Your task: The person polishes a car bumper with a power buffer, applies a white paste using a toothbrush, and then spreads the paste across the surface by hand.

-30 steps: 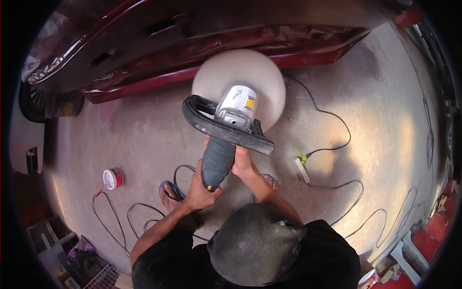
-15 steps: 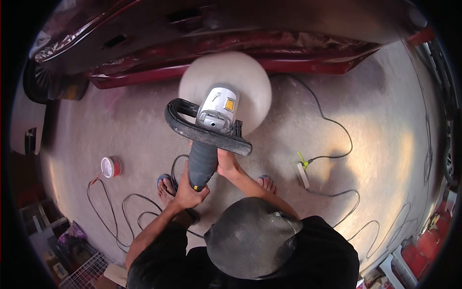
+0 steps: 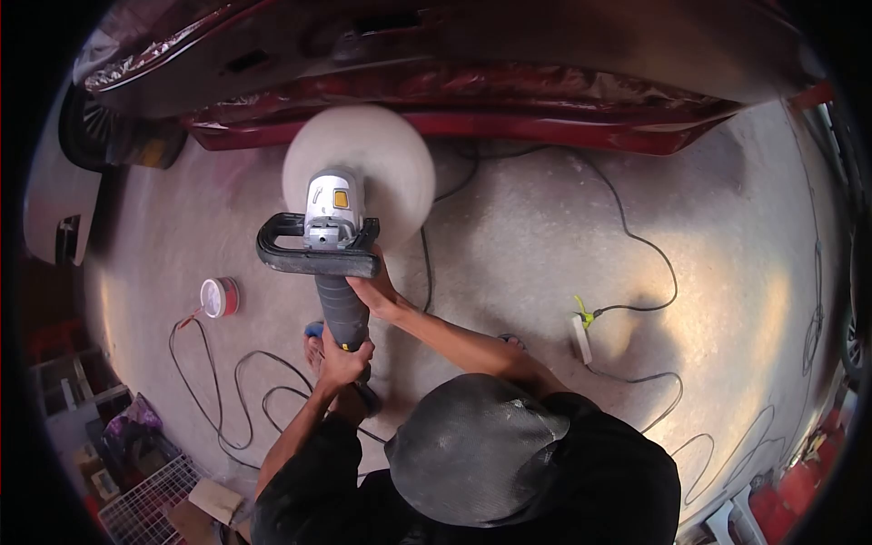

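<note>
A power polisher (image 3: 343, 304) with a silver head, a black D-shaped handle and a large white pad (image 3: 363, 154), blurred as if spinning, is held in both hands. My left hand (image 3: 343, 363) is wrapped round the rear of the grey grip. My right hand (image 3: 377, 295) closes on the tool just behind the black handle, partly hidden by it. The pad's far edge overlaps the lower edge of a dark red car body (image 3: 563, 127); whether it touches cannot be told.
A small white-and-red tub (image 3: 220, 297) stands on the floor at left. Black cables (image 3: 649, 245) snake over the floor, with a yellow-green clip and a pale power strip (image 3: 582, 340) at right. A wire rack (image 3: 150, 500) lies lower left. A wheel (image 3: 86, 127) is upper left.
The polisher and both hands have moved left along the car's lower edge, and the tool now points more straight ahead. The view has shifted slightly.
</note>
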The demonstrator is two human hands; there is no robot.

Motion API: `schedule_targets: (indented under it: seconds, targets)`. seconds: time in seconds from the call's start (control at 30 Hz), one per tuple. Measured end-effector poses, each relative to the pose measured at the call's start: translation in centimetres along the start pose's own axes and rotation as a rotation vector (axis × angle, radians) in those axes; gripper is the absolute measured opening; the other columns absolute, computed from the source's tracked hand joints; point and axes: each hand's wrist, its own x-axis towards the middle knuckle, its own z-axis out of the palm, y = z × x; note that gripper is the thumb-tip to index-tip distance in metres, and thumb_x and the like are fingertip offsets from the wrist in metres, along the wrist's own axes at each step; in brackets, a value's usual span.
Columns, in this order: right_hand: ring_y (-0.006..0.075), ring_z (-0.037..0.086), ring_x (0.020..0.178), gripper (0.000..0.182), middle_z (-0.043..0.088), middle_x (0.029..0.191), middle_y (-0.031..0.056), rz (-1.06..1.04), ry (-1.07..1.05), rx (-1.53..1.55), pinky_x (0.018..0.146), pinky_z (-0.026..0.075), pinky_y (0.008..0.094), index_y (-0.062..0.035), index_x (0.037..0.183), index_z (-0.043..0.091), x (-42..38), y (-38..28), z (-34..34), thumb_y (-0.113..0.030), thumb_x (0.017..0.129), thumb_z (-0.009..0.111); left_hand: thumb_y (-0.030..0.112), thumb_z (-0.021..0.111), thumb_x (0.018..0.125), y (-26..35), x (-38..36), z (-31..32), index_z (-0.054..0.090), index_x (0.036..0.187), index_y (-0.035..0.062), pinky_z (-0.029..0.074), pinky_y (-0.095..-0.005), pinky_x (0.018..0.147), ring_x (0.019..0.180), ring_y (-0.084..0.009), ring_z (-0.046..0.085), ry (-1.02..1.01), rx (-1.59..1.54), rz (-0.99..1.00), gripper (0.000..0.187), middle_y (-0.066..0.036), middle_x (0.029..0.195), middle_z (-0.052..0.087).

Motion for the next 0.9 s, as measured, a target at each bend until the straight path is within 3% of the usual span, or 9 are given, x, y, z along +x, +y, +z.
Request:
schedule_targets:
  seconds: [0.07, 0.2, 0.37, 0.43, 0.53, 0.6, 0.7, 0.8, 0.9]
  targets:
    - [0.0152, 0.057, 0.104, 0.036, 0.065, 0.112, 0.0081, -0.078, 0.067, 0.059, 0.091, 0.049, 0.0348, 0.0002, 0.120, 0.061, -0.6, 3.2, -1.9, -0.012, 0.088, 0.073, 0.001, 0.072, 0.074, -2.2, 0.4, 0.4, 0.044, 0.129, 0.0019, 0.054, -0.0338, 0.079, 0.088, -0.0184, 0.065, -0.041, 0.019, -0.021, 0.061, -0.008, 0.101, 0.064]
    - [0.0194, 0.063, 0.104, 0.044, 0.067, 0.114, 0.0107, -0.108, 0.050, 0.228, 0.093, 0.053, 0.0374, -0.0005, 0.123, 0.062, -3.3, 5.0, -8.4, -0.031, 0.093, 0.067, 0.003, 0.072, 0.071, 0.2, 1.4, 2.9, 0.038, 0.143, 0.0004, 0.046, -0.0398, 0.103, 0.112, -0.0276, 0.062, -0.168, 0.066, 0.281, 0.080, -0.015, 0.119, 0.062]
    - [0.0247, 0.070, 0.104, 0.062, 0.071, 0.117, 0.0138, -0.160, -0.062, 0.313, 0.094, 0.058, 0.0406, -0.0014, 0.128, 0.063, -5.8, -3.0, -12.3, -0.056, 0.099, 0.061, 0.006, 0.073, 0.072, 5.9, 2.3, 6.0, 0.037, 0.144, 0.0031, 0.048, -0.0400, 0.101, 0.115, -0.0299, 0.064, -0.419, 0.099, 0.225, 0.081, -0.020, 0.122, 0.063]
    - [0.0206, 0.068, 0.091, 0.092, 0.069, 0.103, 0.0131, -0.088, 0.091, 0.184, 0.081, 0.058, 0.0358, -0.0032, 0.122, 0.062, -6.3, -6.6, -10.8, -0.085, 0.079, 0.060, 0.007, 0.074, 0.072, 6.6, 2.5, 6.3, 0.037, 0.145, 0.0033, 0.047, -0.0398, 0.102, 0.117, -0.0294, 0.063, -0.485, 0.093, 0.177, 0.082, -0.020, 0.124, 0.062]
    - [0.0224, 0.069, 0.094, 0.085, 0.070, 0.105, 0.0140, -0.087, 0.077, 0.195, 0.085, 0.058, 0.0382, -0.0031, 0.123, 0.063, -6.3, -5.5, -10.9, -0.079, 0.086, 0.058, 0.007, 0.074, 0.072, 6.7, 2.5, 6.3, 0.036, 0.145, 0.0040, 0.048, -0.0405, 0.101, 0.115, -0.0308, 0.064, -0.470, 0.082, 0.239, 0.082, -0.021, 0.121, 0.063]
    - [0.0233, 0.069, 0.099, 0.073, 0.069, 0.110, 0.0137, -0.052, 0.204, 0.217, 0.090, 0.057, 0.0399, -0.0037, 0.125, 0.062, -5.4, 2.2, -12.5, -0.068, 0.091, 0.061, 0.006, 0.074, 0.072, 4.9, 2.4, 5.2, 0.036, 0.143, 0.0034, 0.051, -0.0419, 0.098, 0.110, -0.0344, 0.068, -0.380, 0.092, 0.362, 0.080, -0.021, 0.113, 0.066]
    - [0.0222, 0.066, 0.110, 0.052, 0.068, 0.121, 0.0121, -0.032, 0.169, 0.161, 0.099, 0.054, 0.0413, -0.0052, 0.130, 0.061, -4.5, 1.9, -7.6, -0.044, 0.097, 0.069, 0.007, 0.074, 0.072, 2.5, 1.5, 3.4, 0.038, 0.142, 0.0020, 0.051, -0.0415, 0.097, 0.105, -0.0309, 0.067, -0.168, 0.115, 0.386, 0.079, -0.017, 0.112, 0.066]
    - [0.0164, 0.059, 0.109, 0.048, 0.064, 0.122, 0.0092, -0.088, 0.088, -0.063, 0.096, 0.051, 0.0360, -0.0025, 0.128, 0.059, -1.7, 5.7, -4.7, -0.026, 0.090, 0.078, 0.005, 0.075, 0.074, -2.5, 1.1, 1.0, 0.045, 0.133, 0.0018, 0.053, -0.0342, 0.083, 0.092, -0.0224, 0.066, -0.072, 0.116, 0.213, 0.067, -0.010, 0.106, 0.064]
    - [0.0149, 0.059, 0.104, 0.037, 0.066, 0.115, 0.0081, -0.087, 0.006, -0.018, 0.089, 0.051, 0.0336, 0.0004, 0.118, 0.063, -0.9, 1.4, -0.4, -0.013, 0.087, 0.078, 0.005, 0.075, 0.073, -0.5, 0.0, 0.0, 0.046, 0.130, 0.0020, 0.052, -0.0328, 0.078, 0.090, -0.0200, 0.064, 0.034, 0.297, -0.045, 0.063, -0.009, 0.105, 0.063]
